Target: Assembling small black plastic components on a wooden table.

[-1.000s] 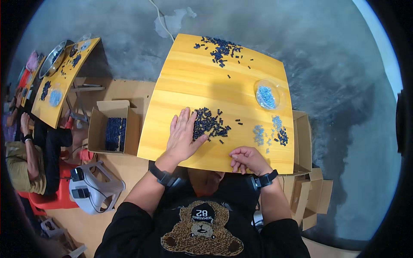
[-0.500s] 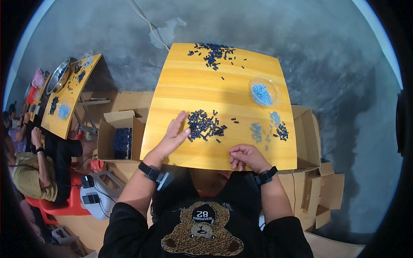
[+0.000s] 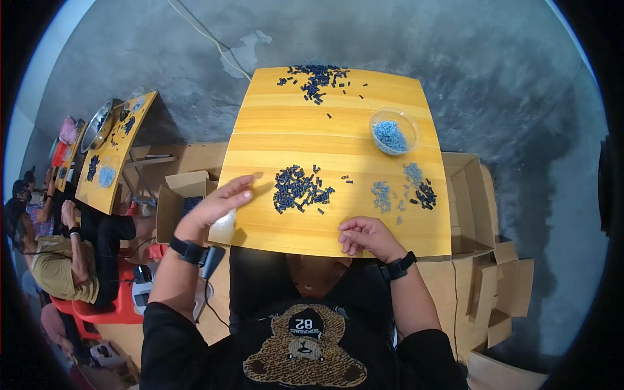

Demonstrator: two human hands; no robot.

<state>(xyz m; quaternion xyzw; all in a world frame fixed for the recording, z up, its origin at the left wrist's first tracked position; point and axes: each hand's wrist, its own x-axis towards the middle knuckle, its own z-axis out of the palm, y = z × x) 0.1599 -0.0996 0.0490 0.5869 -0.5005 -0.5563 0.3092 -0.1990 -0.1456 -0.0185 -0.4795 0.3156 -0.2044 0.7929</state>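
Observation:
My left hand (image 3: pixel 224 200) hovers at the left edge of the yellow wooden table (image 3: pixel 260 149), fingers stretched to the right and nothing visible in them. To its right lies a loose pile of small dark cylindrical pieces (image 3: pixel 300 190). My right hand (image 3: pixel 369 236) rests near the front edge with curled fingers; whatever they may hold is hidden. Beyond that hand are small pale-blue pieces (image 3: pixel 382 196), with more pale-blue pieces (image 3: pixel 413 173) and a little group of dark pieces (image 3: pixel 426 195) further right. A clear round bowl (image 3: pixel 415 134) holds many light-blue pieces.
Another dark pile (image 3: pixel 318 79) lies at the far edge. Cardboard boxes (image 3: pixel 471 195) stand right of the table, and an open carton (image 3: pixel 170 211) with dark pieces stands left. Further left, a person (image 3: pixel 75 260) sits on a red chair beside another table (image 3: pixel 123 153).
My left hand has drawn away leftward from the dark pile to the table's left edge. My right hand has hardly moved. The view has shifted slightly.

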